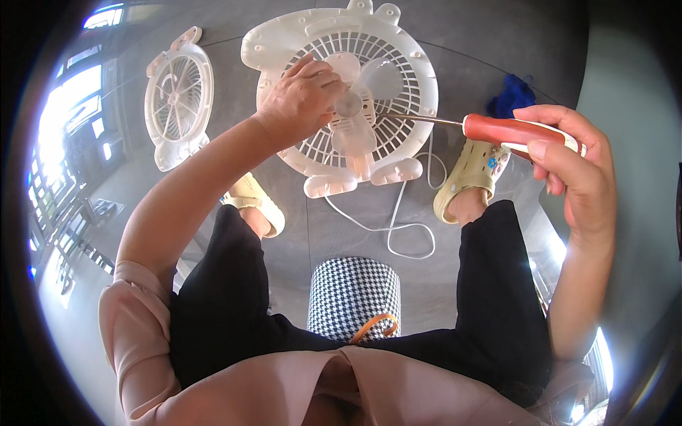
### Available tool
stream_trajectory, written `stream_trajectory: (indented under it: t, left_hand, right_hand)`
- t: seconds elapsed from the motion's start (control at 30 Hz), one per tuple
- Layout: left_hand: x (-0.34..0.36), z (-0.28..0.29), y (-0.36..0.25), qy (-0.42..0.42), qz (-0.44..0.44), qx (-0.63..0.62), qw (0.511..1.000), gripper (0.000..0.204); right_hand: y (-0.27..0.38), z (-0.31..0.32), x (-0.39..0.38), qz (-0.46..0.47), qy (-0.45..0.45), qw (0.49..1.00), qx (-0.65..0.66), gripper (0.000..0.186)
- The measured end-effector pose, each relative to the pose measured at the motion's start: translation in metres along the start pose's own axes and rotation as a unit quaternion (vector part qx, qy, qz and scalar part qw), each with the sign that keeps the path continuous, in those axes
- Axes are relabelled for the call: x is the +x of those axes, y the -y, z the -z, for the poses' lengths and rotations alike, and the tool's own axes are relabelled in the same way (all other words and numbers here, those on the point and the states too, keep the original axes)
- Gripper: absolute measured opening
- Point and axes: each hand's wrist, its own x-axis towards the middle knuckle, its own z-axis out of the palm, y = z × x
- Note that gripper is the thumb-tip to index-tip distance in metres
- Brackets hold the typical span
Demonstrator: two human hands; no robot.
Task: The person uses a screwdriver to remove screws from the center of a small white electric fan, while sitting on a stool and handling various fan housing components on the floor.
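A white plastic fan housing (419, 78) with a round slotted grille lies on the floor in front of me. At its middle sit pale fan blades (383, 78) around a round hub (348, 104). My left hand (302, 96) rests over the blades beside the hub, fingers bent together; what they grip is hidden. A screwdriver (508, 131) with a red and white handle is held in my right hand (579, 156). Its metal shaft points left, and the tip lies over the grille, close to the hub.
The detached front grille (177, 96) lies on the floor at the left. A white cord (383, 228) loops below the housing. A blue cloth-like bundle (511, 96) is at the right. A checkered stool (354, 295) stands between my legs; my yellow clogs (472, 170) flank the housing.
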Motion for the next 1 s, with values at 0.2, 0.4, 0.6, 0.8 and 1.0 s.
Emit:
stream_trajectory:
  t: [0.2,0.4,0.6,0.8,1.0]
  left_hand:
    - [-0.002,0.004,-0.005,0.017,0.017,-0.021,0.999,0.041]
    - [-0.004,0.005,-0.008,0.029,0.032,-0.024,0.999,0.048]
    - [-0.006,0.005,-0.007,0.024,0.028,-0.027,0.999,0.047]
    - [-0.009,0.011,-0.014,0.038,0.047,-0.004,0.998,0.047]
    - [-0.013,0.011,-0.018,0.05,0.067,-0.004,0.996,0.05]
  right_hand:
    - [-0.01,-0.018,0.0,0.068,0.032,0.997,0.024,0.027]
    - [-0.008,-0.035,0.005,0.061,0.077,0.995,-0.033,0.031]
    - [-0.012,-0.043,0.007,0.076,0.082,0.993,-0.028,0.03]
    - [-0.017,-0.058,0.009,0.259,-0.007,0.939,-0.225,0.023]
    - [-0.003,-0.08,-0.001,0.35,-0.011,0.841,-0.411,0.036]
